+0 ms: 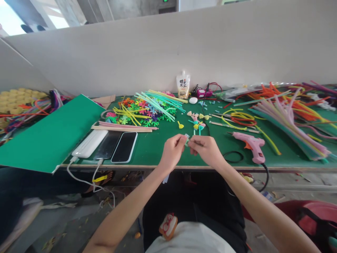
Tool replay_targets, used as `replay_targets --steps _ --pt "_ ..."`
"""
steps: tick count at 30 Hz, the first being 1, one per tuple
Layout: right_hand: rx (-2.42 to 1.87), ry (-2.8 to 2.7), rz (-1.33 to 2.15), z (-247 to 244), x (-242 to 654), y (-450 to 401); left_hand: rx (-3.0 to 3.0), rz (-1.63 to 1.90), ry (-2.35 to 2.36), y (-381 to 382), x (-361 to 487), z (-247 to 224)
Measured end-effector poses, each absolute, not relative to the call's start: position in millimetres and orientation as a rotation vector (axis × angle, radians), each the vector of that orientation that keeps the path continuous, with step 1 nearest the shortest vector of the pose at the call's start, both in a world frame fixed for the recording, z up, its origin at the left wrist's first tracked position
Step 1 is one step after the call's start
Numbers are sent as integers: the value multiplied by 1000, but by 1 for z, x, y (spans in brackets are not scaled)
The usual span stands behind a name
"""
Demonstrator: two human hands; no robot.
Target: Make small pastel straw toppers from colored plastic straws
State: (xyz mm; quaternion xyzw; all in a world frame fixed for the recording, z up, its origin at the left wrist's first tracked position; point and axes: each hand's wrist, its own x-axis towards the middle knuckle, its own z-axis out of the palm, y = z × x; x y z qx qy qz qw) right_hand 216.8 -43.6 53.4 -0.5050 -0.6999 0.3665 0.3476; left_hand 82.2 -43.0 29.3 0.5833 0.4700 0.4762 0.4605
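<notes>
a green board point(52, 135) slants over the left end of the green tabletop point(147, 149), its corner overhanging the front edge. beside it lie a white power bank point(91, 143), a dark phone point(107, 146) and a white-rimmed phone point(124, 147), below a row of pink and tan stems point(123, 128). a heap of bright branching pieces point(151, 121) spreads behind, topped by yellow and mint stems.

at center, near the front edge, the left hand point(172, 150) pinches a small pale piece point(187, 140), its grip narrow; a pouch point(183, 85) stands upright farther back, near the gray partition point(158, 59). the right hand point(206, 147) meets the left at the same piece, its grip likewise closed on it. small pastel shapes point(194, 117) lie scattered just behind the hands.

to the right, red-handled scissors point(243, 121) rest among yellow stems, behind a pink glue gun point(250, 142). a thick bundle of pastel stems point(295, 126) fans across the far right.
</notes>
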Motion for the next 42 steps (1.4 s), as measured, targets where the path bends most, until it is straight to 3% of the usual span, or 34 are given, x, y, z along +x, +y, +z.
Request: replay_targets --steps 9,18,32,42 --pt "-1274 -1787 1044 58 217 -47 1562 1159 1228 -46 81 33" --pt "-1390 -1930 867 62 211 -47 1652 1176 1302 -44 83 39" --pt "-1606 -2577 16 60 208 -39 1017 1064 1116 -38 94 34" --pt "-1027 -3009 -388 62 218 -33 676 708 1004 -35 86 41"
